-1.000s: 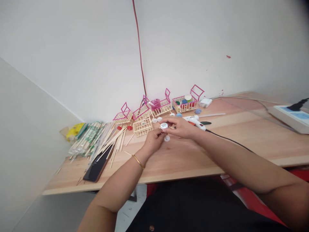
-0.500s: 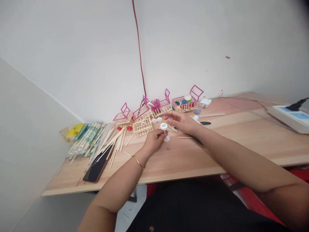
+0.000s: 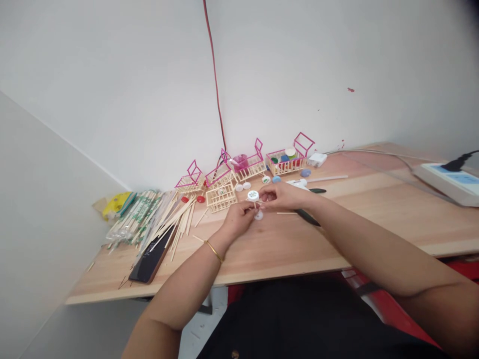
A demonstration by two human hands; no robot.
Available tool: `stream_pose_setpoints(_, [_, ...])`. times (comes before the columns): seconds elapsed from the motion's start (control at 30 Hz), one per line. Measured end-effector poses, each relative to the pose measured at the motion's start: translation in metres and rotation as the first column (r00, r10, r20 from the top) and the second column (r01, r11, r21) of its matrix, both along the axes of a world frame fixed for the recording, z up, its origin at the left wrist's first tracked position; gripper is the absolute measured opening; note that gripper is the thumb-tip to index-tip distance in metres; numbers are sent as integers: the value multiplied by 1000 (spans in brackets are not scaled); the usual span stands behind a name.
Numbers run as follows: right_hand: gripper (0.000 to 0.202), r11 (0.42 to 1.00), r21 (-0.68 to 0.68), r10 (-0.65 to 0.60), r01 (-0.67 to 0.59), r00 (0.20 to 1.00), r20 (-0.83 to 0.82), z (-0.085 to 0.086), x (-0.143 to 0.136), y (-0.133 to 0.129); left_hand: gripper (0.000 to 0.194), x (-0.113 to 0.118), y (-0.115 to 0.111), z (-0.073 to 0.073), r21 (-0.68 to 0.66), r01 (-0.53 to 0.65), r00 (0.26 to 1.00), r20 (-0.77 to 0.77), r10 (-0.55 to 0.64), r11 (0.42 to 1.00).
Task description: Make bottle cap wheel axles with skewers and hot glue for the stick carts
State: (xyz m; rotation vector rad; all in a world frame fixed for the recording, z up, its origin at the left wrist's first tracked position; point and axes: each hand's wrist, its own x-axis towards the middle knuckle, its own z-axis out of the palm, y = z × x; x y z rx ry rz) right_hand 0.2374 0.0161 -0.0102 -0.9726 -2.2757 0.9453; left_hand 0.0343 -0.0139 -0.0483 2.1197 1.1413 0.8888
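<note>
My left hand [image 3: 241,218] pinches a short stick that joins a white patterned cap [image 3: 253,195] above to a translucent white disc [image 3: 258,215] below. Close on the right of the cap, my right hand [image 3: 277,196] has its fingers pressed together; what lies between them is too small to make out. Behind my left hand stands a small unpainted stick basket [image 3: 221,197]. Two white discs [image 3: 243,187] lie beside it. A patterned white cap [image 3: 266,179] and a blue cap [image 3: 276,179] rest behind my right hand.
Pink-rimmed stick baskets [image 3: 250,169] line the wall. Loose sticks [image 3: 183,214], a dark phone [image 3: 150,262] and bagged sticks [image 3: 136,214] lie left. A white glue gun [image 3: 298,183] is behind my right wrist; a power strip [image 3: 449,182] sits far right.
My right hand has come down and closed beside the cap, uncovering the patterned and blue caps behind it. My left hand keeps its hold with little movement.
</note>
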Motion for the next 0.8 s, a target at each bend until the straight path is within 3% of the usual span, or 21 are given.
stream_pose_setpoints(0.17, [25,1000,20,19,-19,999,-31,1,-8,-6,17,0,0,1,5,0,1000,-12,0,1000])
stream_pose_setpoints(0.33, [19,994,113,-9,4,999,46,2,-8,-6,18,0,0,0,-12,-1,1000,-6,1,1000])
stream_pose_setpoints(0.6, [10,966,238,-168,102,946,278,-4,-2,-1,19,0,0,-3,-25,-13,1000,11,14,1000])
stream_pose_setpoints(0.8, [17,881,357,-421,312,860,287,-2,15,9,19,-1,1,-3,-27,-20,1000,-1,20,999])
